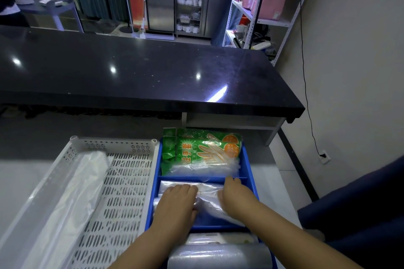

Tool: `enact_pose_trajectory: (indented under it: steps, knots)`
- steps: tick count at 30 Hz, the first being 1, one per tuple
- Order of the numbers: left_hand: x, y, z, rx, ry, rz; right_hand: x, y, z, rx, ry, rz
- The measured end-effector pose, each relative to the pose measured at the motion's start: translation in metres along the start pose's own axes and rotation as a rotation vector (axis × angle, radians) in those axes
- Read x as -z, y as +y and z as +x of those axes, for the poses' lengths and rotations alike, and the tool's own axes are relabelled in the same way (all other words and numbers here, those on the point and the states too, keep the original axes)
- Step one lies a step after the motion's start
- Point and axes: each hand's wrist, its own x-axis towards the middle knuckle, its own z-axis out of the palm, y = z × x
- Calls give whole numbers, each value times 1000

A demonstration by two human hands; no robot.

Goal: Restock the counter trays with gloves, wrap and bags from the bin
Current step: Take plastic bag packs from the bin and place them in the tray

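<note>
Left hand (178, 197) and right hand (235, 194) palm-down, fingers seemingly flat.

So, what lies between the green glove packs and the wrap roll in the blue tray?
The middle compartment of the blue tray lies there, holding clear bags, with the left hand and right hand on them; head view.

Two hands: left hand (178, 200), right hand (235, 194). One blue tray (248, 166) with three compartments. One white bin (122, 144), lower left, holding one clear bag (72, 192). At least two green glove packs (205, 153). One wrap roll (218, 255).
</note>
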Motion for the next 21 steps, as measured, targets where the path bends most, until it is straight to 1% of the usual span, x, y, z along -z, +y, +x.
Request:
enact_pose_trajectory:
  steps: [1, 3, 4, 5, 8, 10, 11, 13, 15, 16, 18, 20, 21]
  knots:
    - [-1, -1, -1, -5, 7, -6, -1, -3, 0, -69, 1, 150]
    - [-1, -1, -1, -11, 19, -21, -1, -6, -3, -165, 63, 454]
    - [-1, -2, -1, -11, 21, -24, -1, -7, -5, -193, 91, 550]
    - [-1, -2, -1, -9, 24, -26, -1, -6, -7, -213, 118, 619]
    - [-1, -2, -2, 0, 28, -43, -6, -3, -13, -218, 278, 832]
    - [-2, -2, -2, 7, 30, -63, -8, -1, -17, -193, 378, 897]
    - [-2, -3, -2, 9, 31, -71, -8, -1, -18, -172, 420, 885]
    - [-3, -4, 0, 6, 34, -85, -8, 0, -22, -122, 469, 773]
    - [-3, -4, 3, -2, 23, -94, -8, 1, -25, -66, 511, 534]
    - [-2, -4, 4, -7, 8, -92, -8, 2, -27, -16, 559, 402]
    - [2, -6, 6, -31, -20, -74, -4, 2, -31, 148, 623, 260]
    - [7, -11, 5, -50, -30, -60, -2, -1, -32, 325, 557, 213]
    - [10, -15, 4, -63, -18, -49, -1, -3, -32, 369, 489, 213]
